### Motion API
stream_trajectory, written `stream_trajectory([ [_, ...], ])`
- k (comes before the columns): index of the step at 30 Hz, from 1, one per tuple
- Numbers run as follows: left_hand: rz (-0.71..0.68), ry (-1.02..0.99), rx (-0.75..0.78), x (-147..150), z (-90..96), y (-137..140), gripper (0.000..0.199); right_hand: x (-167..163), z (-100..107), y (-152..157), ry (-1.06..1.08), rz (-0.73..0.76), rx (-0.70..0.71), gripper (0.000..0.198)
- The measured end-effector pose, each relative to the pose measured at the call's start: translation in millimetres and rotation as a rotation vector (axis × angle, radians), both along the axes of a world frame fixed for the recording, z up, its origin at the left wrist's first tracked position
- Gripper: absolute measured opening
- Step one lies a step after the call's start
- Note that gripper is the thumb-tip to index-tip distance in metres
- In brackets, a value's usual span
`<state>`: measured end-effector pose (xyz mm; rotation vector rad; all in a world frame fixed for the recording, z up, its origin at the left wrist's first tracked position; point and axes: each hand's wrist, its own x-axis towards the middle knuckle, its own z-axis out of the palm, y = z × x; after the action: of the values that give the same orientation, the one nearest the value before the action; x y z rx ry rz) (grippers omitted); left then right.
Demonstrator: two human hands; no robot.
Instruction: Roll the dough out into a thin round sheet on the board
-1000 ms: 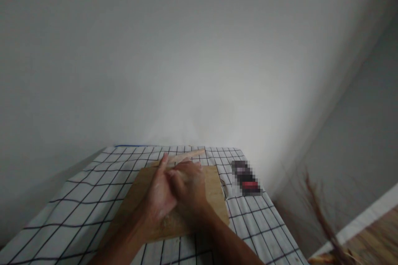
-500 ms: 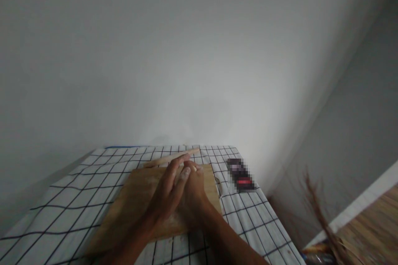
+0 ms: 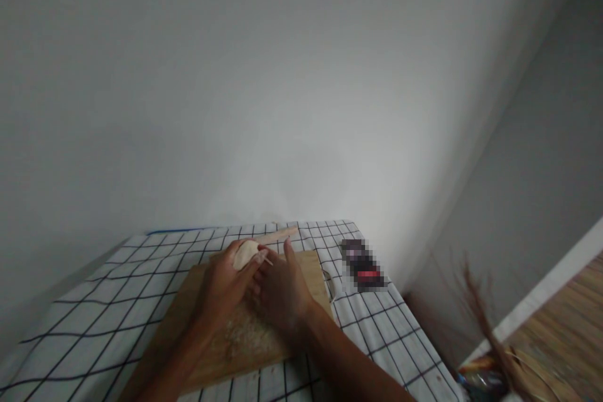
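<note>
A pale, rounded piece of dough (image 3: pixel 245 255) is in my left hand (image 3: pixel 225 279), with the thumb across its near side and the fingers behind it. My right hand (image 3: pixel 281 286) meets it from the right, fingers curled against the dough's edge and thumb raised apart from them. Parts of the right fingers are hidden or blurred. Both hands are above a wooden board (image 3: pixel 202 358) dusted with flour and crumbs. Behind them lies a pale wooden rolling pin (image 3: pixel 282 235), partly covered by the hands.
A black-and-white checked cloth (image 3: pixel 103 301) covers the table beneath the board. To the right lies a dark, pixelated item (image 3: pixel 362 266). A plain wall (image 3: pixel 301 107) rises behind the table. Brown twigs (image 3: pixel 480 308) stand beyond the right edge.
My hands were pressed together with the dough mostly hidden. Now they have parted and shifted left, and the dough's round face shows in the left hand. More floured board is visible.
</note>
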<state>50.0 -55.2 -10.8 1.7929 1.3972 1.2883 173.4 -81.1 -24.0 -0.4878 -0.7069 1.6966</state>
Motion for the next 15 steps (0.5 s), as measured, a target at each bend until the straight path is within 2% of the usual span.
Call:
stream_trajectory([
  [2,0.016,-0.018,0.003,-3,6.9,-3,0.035,-2,-3,2,-0.036,-0.076,-0.003,0.054],
  [5,0.015,-0.133,0.093,-1,9.2,-7,0.049,-2,-6,4,-0.145,-0.277,0.027,0.042],
  [7,-0.013,-0.234,0.083,3,9.3,-10,0.051,1,-8,5,-0.209,-0.378,0.048,0.035],
  [12,-0.131,-0.472,-0.179,14,19.5,-27,0.033,8,-15,9,-0.324,-0.503,0.102,0.032],
  [15,-0.194,-0.592,-0.327,19,22.3,-34,0.029,5,-15,7,-0.316,-0.465,0.116,0.031],
])
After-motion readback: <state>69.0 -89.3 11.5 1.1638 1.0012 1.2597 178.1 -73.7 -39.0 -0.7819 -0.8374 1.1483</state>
